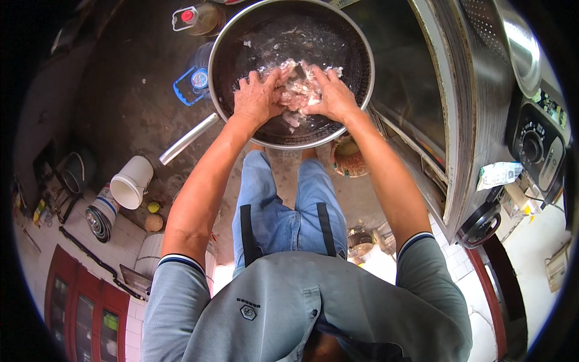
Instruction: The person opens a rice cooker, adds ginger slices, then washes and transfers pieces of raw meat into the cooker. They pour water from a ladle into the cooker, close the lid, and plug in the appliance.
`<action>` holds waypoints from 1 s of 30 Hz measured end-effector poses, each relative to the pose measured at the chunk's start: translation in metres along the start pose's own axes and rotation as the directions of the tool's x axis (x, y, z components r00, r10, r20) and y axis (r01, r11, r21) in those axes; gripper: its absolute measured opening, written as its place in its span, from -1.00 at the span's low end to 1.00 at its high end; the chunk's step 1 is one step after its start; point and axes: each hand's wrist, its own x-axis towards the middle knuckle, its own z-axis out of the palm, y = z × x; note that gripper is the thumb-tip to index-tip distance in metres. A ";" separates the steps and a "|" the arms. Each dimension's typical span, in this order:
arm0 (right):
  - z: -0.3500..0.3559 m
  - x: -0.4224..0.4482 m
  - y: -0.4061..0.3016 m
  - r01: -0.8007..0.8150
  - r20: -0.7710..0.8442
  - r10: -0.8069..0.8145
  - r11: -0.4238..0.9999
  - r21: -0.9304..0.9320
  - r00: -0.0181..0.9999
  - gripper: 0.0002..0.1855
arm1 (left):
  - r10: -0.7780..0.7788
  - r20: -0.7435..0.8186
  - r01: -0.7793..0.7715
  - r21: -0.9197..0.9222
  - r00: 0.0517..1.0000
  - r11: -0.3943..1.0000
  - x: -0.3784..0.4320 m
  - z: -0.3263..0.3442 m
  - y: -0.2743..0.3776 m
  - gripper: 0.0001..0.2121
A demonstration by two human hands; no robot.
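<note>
A large dark wok [289,34] with a pale metal rim lies before me, its metal handle [189,139] pointing down and left. Wet, pinkish raw meat pieces [294,92] are heaped in its middle, and small pale scraps cling to the dark surface around them. My left hand [257,96] is against the left side of the meat, fingers spread. On the right side my right hand [332,95] touches the meat, also with fingers spread. The palms and the undersides of the fingers are hidden, so any grip on single pieces does not show.
An oil jug [210,20] with a red cap and a blue-handled bottle [199,78] stand left of the wok. A white bucket [131,183] lies farther down left. At right is a counter edge [461,113] with an appliance [536,145]; a basin [350,158] sits below the wok.
</note>
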 end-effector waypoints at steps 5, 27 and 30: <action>0.032 -0.001 -0.013 0.000 -0.081 0.025 0.956 0.295 0.996 0.01 | 0.199 -0.078 -0.214 -0.324 0.977 0.921 0.009 0.031 -0.010 -0.12; -0.026 0.032 0.005 0.153 -0.407 -0.053 0.964 0.219 0.912 -0.27 | 0.083 -0.481 -0.189 -0.175 0.873 0.966 0.032 -0.004 -0.026 -0.37; -0.029 0.039 0.009 0.048 -0.385 -0.026 0.998 0.048 0.922 -0.14 | -0.001 -0.287 -0.027 -0.094 0.958 0.995 0.029 -0.016 -0.017 -0.18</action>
